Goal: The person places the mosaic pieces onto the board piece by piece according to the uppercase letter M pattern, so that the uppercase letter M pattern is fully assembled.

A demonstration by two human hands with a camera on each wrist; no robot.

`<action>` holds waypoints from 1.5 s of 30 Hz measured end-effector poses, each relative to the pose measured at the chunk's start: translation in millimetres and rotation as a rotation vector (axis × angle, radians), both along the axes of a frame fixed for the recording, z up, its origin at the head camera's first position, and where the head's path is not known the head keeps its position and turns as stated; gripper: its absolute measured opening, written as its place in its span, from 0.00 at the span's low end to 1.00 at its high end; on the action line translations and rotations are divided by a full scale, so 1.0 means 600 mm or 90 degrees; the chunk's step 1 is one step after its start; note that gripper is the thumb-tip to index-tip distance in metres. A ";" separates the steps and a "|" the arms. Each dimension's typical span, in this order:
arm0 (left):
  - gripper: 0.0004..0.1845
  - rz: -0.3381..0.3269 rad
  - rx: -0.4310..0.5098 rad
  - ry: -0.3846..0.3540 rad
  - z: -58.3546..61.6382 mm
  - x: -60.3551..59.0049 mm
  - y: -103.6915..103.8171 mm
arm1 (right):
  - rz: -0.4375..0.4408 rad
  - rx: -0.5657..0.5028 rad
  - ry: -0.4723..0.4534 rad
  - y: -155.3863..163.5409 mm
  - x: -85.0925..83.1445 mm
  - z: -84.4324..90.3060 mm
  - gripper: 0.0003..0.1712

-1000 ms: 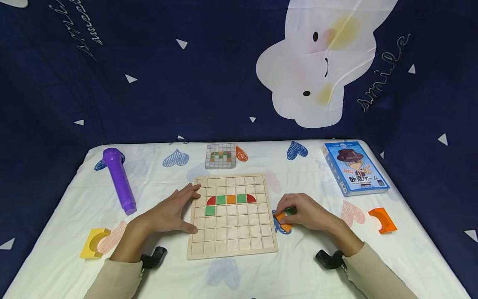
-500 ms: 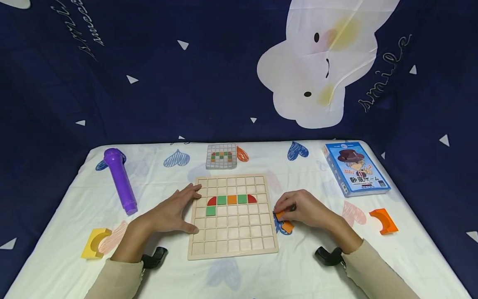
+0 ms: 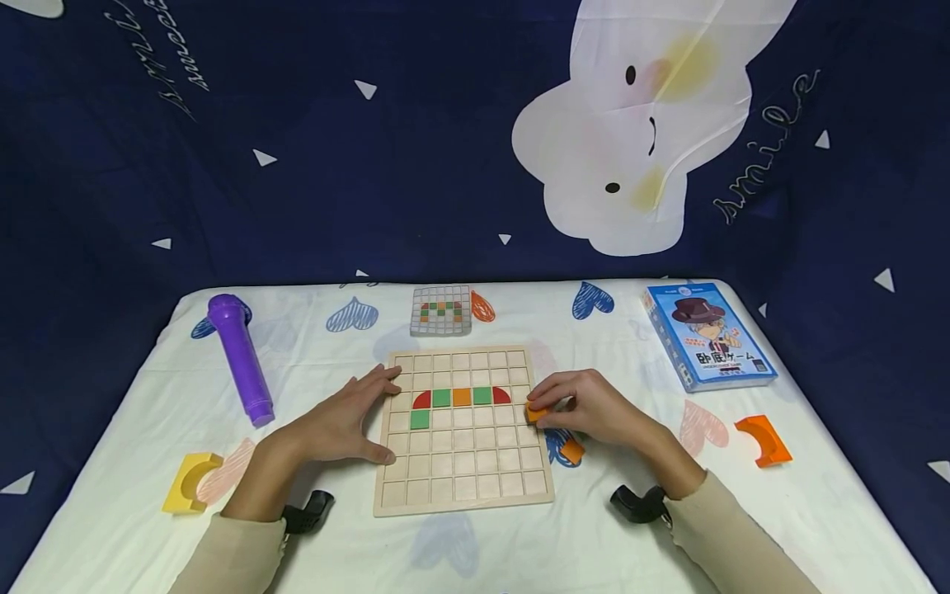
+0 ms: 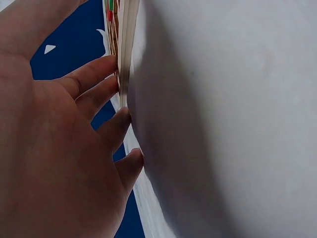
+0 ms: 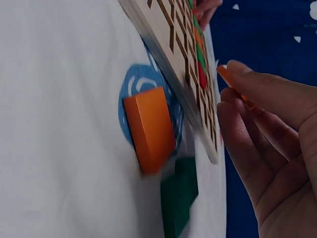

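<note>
A wooden grid board point(image 3: 463, 464) lies mid-table. One row in it holds, left to right, a red quarter-round, a green square, an orange square point(image 3: 462, 398), a green square and a red quarter-round; another green square point(image 3: 420, 419) sits below the left red one. My left hand point(image 3: 334, 421) rests along the board's left edge, fingers spread. Over the right edge, my right hand point(image 3: 594, 406) pinches an orange block point(image 3: 534, 413) between thumb and fingers. Below that hand lies a second orange block point(image 5: 153, 129); beside it in the right wrist view is green material point(image 5: 181, 193), partly blurred.
Behind the board lies a small pattern card point(image 3: 441, 311). A purple microphone-shaped object point(image 3: 241, 359) and a yellow arch block point(image 3: 191, 483) are at left. At right are a blue game box point(image 3: 708, 337) and an orange arch block point(image 3: 764, 440).
My right hand has lifted one orange block off the table and carried it left and away from me, to the board's right edge. The other orange block stays behind. My left hand keeps its place.
</note>
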State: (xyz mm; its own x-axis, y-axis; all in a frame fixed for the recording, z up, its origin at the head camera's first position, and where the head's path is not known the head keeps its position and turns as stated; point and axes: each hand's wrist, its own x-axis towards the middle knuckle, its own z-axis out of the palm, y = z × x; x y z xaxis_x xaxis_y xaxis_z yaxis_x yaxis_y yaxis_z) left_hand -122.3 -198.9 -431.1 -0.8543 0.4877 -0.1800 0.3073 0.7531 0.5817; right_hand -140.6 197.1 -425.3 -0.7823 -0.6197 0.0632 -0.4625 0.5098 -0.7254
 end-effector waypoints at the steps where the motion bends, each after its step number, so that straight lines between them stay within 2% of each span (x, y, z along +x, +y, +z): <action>1: 0.46 0.000 -0.001 0.001 0.000 0.000 0.000 | 0.002 -0.003 -0.001 -0.003 0.000 -0.001 0.11; 12: 0.47 -0.005 -0.008 0.009 -0.001 -0.002 0.001 | 0.045 -0.029 -0.033 -0.052 0.006 -0.010 0.13; 23: 0.47 0.000 -0.010 -0.002 0.002 -0.001 0.001 | 0.103 -0.004 -0.037 -0.128 0.011 -0.008 0.13; 36: 0.47 -0.005 -0.009 0.000 -0.001 -0.003 0.000 | 0.128 0.001 -0.057 -0.199 0.017 -0.004 0.15; 40: 0.47 -0.006 -0.004 -0.001 0.000 -0.002 -0.002 | 0.134 0.016 -0.052 -0.215 0.020 -0.009 0.15; 45: 0.47 -0.010 0.000 0.003 0.000 -0.003 -0.003 | 0.139 0.049 -0.012 -0.230 0.024 -0.016 0.14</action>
